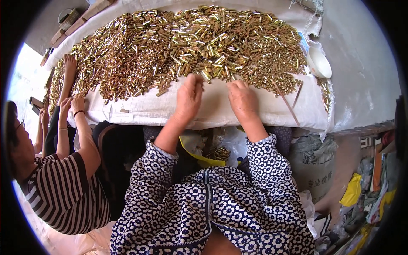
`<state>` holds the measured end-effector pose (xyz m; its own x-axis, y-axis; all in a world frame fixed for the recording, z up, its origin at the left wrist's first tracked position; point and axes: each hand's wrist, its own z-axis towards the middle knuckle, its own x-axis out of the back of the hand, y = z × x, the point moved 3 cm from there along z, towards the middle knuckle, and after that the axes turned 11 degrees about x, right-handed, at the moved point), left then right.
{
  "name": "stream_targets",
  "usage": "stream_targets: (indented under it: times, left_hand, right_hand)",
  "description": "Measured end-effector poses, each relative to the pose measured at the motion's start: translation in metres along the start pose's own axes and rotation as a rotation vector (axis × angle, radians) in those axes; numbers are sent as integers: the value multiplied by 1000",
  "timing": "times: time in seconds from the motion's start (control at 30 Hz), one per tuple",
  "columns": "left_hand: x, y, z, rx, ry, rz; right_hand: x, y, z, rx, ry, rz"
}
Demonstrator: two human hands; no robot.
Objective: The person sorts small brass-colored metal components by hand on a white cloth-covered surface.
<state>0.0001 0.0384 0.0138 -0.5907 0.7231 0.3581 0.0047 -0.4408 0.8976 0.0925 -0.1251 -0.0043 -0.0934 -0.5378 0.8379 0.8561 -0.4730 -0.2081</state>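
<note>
A wide heap of small brass-coloured metal tubes (199, 42) covers the far part of a cloth-topped table (148, 110). At the heap's near edge is my left hand (189, 97), its fingers curled and slightly blurred. My right hand (243, 101) is a little way to its right, fingers bent and pressed together beside the tubes. Whatever either hand holds is too small or too hidden to make out. Below the table edge, at my lap, a yellow-rimmed container (199, 158) and clear plastic hold more tubes (219, 154).
Two thin brown sticks (289, 106) lie on the right of the cloth. A white bowl (318, 63) sits beyond them. At left, a person in a striped shirt (63, 191) works at the heap. A grey sack (314, 165) and piled cloths (369, 191) are at right.
</note>
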Motion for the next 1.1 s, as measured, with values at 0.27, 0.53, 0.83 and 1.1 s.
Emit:
stream_targets:
  times: [0.27,0.53,0.83,1.1]
  left_hand:
    - [9,-17,52,-326,-227,850]
    - [1,4,33,-231,-238,763]
    - [-3,14,-15,157,-527,59]
    - [-7,9,-28,182,-569,-161]
  right_hand:
    - [6,-11,3,47,78,-18]
    - [0,1,-17,-250,195,434]
    - [5,-16,-37,-447,182,1137]
    - [6,-21,-42,-481,192,1226]
